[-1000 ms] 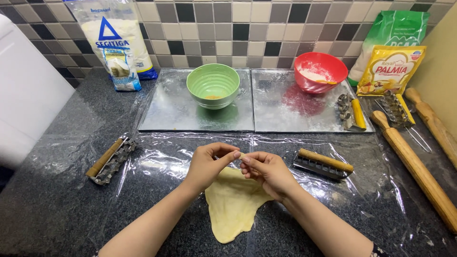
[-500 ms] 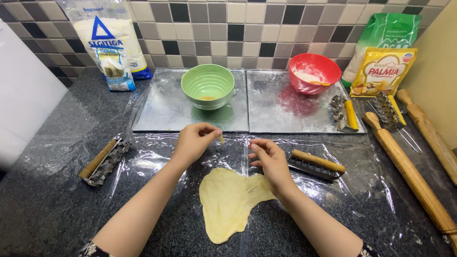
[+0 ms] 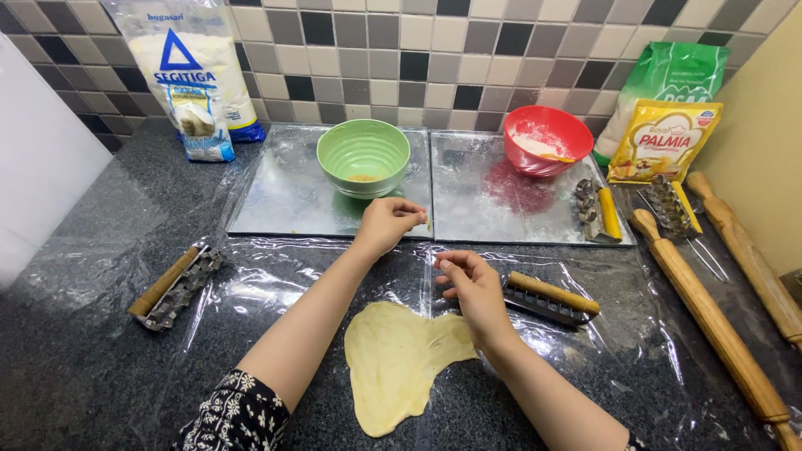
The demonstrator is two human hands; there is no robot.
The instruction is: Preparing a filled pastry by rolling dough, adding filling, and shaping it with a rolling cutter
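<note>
The left hand (image 3: 386, 224) hovers over the near edge of the left metal tray (image 3: 284, 196), fingers curled narrow, pinching something too small to tell. The right hand (image 3: 472, 288) hangs loosely curled, holding nothing visible, just beside a wooden-handled roller cutter (image 3: 551, 299). The flattened dough (image 3: 401, 363) lies on the plastic-covered tabletop (image 3: 83, 351), near the right wrist. A green bowl (image 3: 363, 156) sits farther back.

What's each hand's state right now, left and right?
Left hand: fingers curled shut, held thing too small to tell, over the metal baking tray.
Right hand: fingertips pinched, above the flat yellow dough.
</note>
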